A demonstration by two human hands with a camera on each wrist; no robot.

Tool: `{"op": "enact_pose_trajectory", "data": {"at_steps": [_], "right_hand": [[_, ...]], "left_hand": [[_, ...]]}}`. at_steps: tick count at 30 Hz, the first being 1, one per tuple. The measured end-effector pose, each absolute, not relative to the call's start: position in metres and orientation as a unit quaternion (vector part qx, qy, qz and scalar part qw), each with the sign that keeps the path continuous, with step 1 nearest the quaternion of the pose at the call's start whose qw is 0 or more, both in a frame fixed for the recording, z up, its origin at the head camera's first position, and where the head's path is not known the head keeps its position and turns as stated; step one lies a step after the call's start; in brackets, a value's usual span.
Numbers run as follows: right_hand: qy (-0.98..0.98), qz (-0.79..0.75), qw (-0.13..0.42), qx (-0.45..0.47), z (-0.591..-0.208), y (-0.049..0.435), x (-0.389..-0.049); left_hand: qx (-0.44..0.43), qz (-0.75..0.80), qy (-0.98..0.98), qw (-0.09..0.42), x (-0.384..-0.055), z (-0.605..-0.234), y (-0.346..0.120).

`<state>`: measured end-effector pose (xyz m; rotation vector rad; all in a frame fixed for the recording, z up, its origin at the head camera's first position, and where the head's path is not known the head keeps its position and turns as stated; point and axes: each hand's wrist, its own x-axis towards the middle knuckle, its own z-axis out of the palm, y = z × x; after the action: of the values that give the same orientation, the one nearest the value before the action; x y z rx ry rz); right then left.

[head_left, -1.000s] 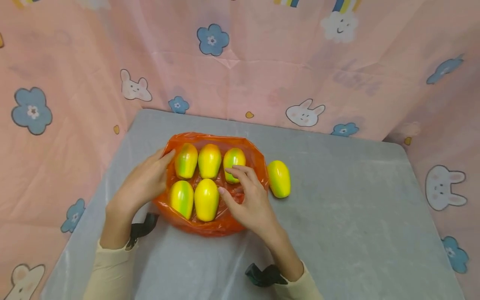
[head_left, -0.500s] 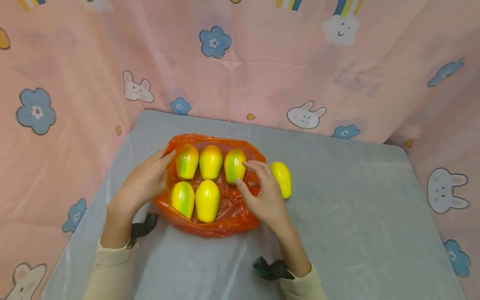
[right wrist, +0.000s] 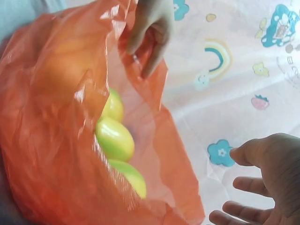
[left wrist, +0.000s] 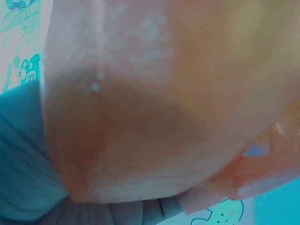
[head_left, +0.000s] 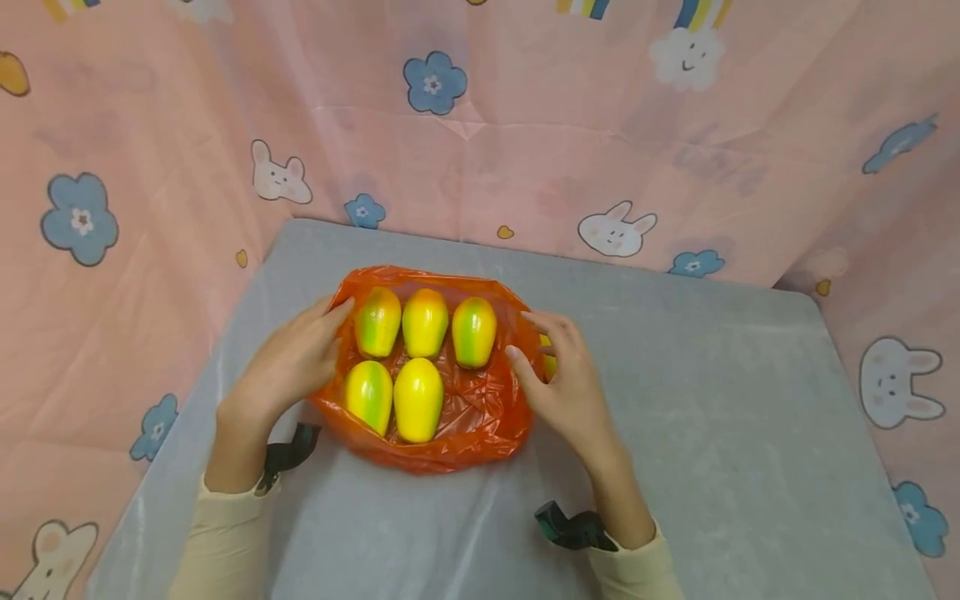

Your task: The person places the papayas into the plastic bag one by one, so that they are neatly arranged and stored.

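Note:
An orange-red plastic bag point(head_left: 480, 408) lies with its mouth wide on the grey table. Inside are several yellow-green fruits point(head_left: 417, 400) shaped like mangoes or small papayas. My left hand point(head_left: 288, 358) grips the bag's left rim, fingers bent over the edge; in the right wrist view that left hand point(right wrist: 154, 28) pinches the plastic. In the left wrist view the bag covers most of the picture. At the bag's right edge my right hand point(head_left: 573, 400) is spread, holding nothing. One more fruit point(head_left: 551, 367) outside the bag is mostly hidden behind the right hand.
The grey-covered table point(head_left: 720, 417) stretches away to the right. A pink curtain point(head_left: 480, 150) with rabbits, flowers and clouds hangs behind and on both sides. Dark straps point(head_left: 573, 529) are on both wrists.
My right hand has moved right, from over the bag's inside to its right edge, and now covers most of the fruit outside. My left hand stays on the rim.

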<state>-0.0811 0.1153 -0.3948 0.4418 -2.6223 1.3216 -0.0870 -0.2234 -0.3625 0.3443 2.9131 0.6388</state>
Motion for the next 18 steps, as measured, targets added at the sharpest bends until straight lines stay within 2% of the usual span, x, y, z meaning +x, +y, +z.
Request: {"op": "enact_pose_trajectory", "data": {"at_steps": [8,18], "right_hand": [[-0.895,0.415,0.097,0.13,-0.4,0.13,-0.086],[-0.91,0.399,0.067,0.092,-0.413,0.151,-0.09]], "left_hand": [[0.116,0.207,0.969,0.07,-0.09,-0.358,-0.224],[0.129,0.205,0.969,0.055,-0.087,-0.363,-0.224]]}}
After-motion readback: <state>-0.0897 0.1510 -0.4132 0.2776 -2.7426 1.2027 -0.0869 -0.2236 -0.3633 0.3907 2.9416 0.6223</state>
